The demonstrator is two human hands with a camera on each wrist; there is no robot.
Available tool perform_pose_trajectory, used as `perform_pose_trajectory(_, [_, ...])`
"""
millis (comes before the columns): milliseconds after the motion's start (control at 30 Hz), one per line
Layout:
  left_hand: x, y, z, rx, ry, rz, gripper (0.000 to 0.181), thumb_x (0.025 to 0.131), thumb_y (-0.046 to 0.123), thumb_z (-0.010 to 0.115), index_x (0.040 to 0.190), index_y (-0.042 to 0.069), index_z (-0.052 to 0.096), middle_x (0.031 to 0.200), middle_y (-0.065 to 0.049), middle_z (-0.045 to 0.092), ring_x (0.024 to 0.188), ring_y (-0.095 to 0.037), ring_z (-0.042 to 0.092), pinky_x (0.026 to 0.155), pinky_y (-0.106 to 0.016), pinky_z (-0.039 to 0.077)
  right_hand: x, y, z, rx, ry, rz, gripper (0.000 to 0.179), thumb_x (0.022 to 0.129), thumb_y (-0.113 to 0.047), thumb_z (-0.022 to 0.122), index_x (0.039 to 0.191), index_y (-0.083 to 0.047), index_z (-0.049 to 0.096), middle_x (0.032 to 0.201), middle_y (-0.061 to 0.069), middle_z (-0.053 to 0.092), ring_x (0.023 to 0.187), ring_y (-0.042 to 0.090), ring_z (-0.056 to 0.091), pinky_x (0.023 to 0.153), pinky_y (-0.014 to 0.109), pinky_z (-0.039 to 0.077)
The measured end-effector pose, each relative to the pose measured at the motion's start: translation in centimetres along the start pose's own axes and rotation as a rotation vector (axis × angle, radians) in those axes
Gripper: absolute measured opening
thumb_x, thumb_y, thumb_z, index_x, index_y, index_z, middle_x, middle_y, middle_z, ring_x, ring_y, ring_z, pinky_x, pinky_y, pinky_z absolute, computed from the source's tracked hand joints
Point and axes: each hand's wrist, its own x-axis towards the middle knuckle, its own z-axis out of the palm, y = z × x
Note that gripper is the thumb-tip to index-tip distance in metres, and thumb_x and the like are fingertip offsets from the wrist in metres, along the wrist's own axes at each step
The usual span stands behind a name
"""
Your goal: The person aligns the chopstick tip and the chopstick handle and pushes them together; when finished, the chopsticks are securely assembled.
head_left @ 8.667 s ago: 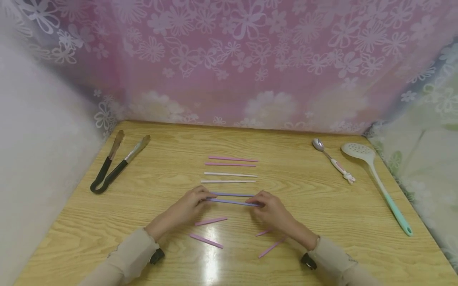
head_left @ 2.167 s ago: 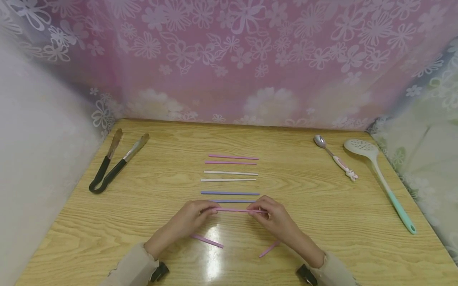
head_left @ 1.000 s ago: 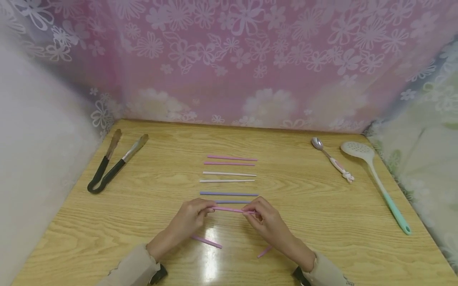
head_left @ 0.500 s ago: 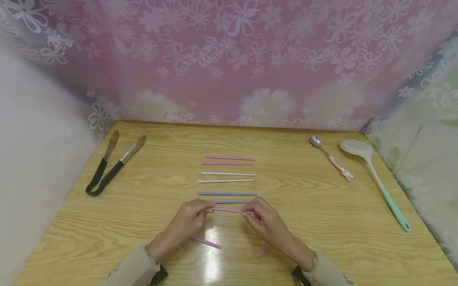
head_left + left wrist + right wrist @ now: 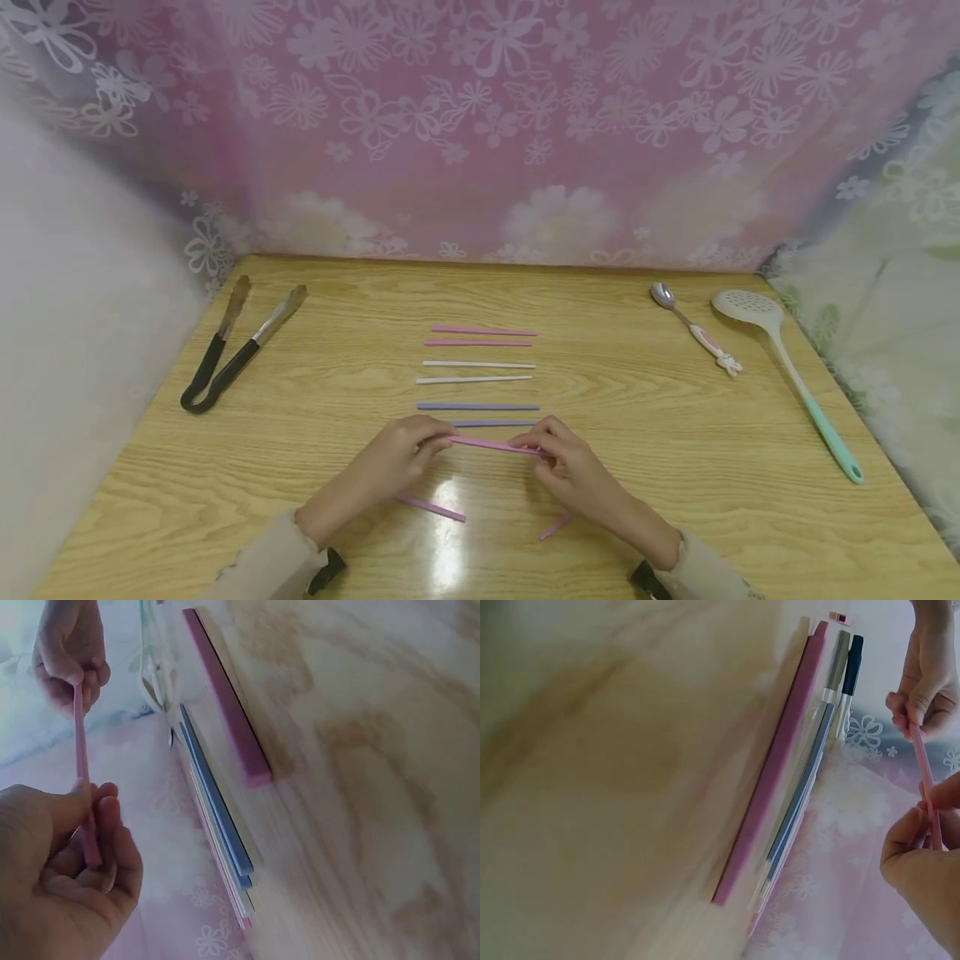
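Note:
My left hand (image 5: 401,454) pinches the left end of a pink chopstick (image 5: 487,444) between thumb and fingers. Its right end is gripped by the fingers of my right hand (image 5: 573,471). The chopstick spans the two hands, slanting slightly toward me on the right. In both wrist views it is held above the tabletop. Just beyond lie two blue chopsticks (image 5: 477,407), the nearer one partly covered by my hands. On my side of the hands are two short pink chopstick pieces: a left piece (image 5: 432,507) and a right piece (image 5: 556,527) partly hidden by the right hand.
Farther back, two white chopsticks (image 5: 480,364) and two pink chopsticks (image 5: 480,343) lie in level rows. Black-handled tongs (image 5: 232,358) lie at the left. Toward the right are a spoon (image 5: 693,329) with a rabbit handle and a slotted skimmer (image 5: 795,375). A floral curtain stands behind the table.
Earlier both hands held the blue chopsticks, which now lie on the table. Two of the front pink pieces have gone from their places. Lately the right hand shifts slightly right, its fingers regripping the pink chopstick.

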Motion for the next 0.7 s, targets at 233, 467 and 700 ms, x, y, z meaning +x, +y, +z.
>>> perform_pose_trajectory(233, [-0.4, -0.8, -0.8, 0.005, -0.161, -0.035, 0.022, 0.093, -0.001, 0.056, 0.114, -0.001, 0.064, 0.109, -0.01, 0.064, 0.098, -0.022, 0.063, 0.084, -0.024, 0.052, 0.1, 1.1, -0.3, -0.051, -0.023, 0.043, 0.029, 0.074, 0.016, 0.066, 0.098, 0.0, 0.068, 0.089, 0.003, 0.06, 0.077, 0.01, 0.055, 0.066, 0.02, 0.05])
perform_pose_trajectory(467, [-0.6, -1.7, -0.9, 0.031, -0.244, -0.111, 0.02, 0.093, 0.004, 0.058, 0.111, 0.001, 0.066, 0.106, -0.007, 0.065, 0.098, -0.02, 0.062, 0.086, -0.028, 0.052, 0.2, 2.4, 0.1, 0.006, -0.195, 0.19, 0.018, 0.081, 0.006, 0.068, 0.098, -0.001, 0.069, 0.09, 0.003, 0.062, 0.082, 0.015, 0.059, 0.074, 0.018, 0.052])
perform_pose_trajectory(700, [-0.4, -2.7, -0.6, 0.012, -0.309, -0.185, 0.015, 0.091, 0.003, 0.061, 0.103, 0.003, 0.068, 0.098, -0.004, 0.066, 0.093, -0.019, 0.062, 0.082, -0.027, 0.053, 0.7, 3.0, 0.6, 0.038, -0.333, 0.296, 0.014, 0.088, -0.002, 0.063, 0.1, -0.003, 0.068, 0.092, -0.001, 0.06, 0.083, 0.008, 0.054, 0.074, 0.018, 0.051])
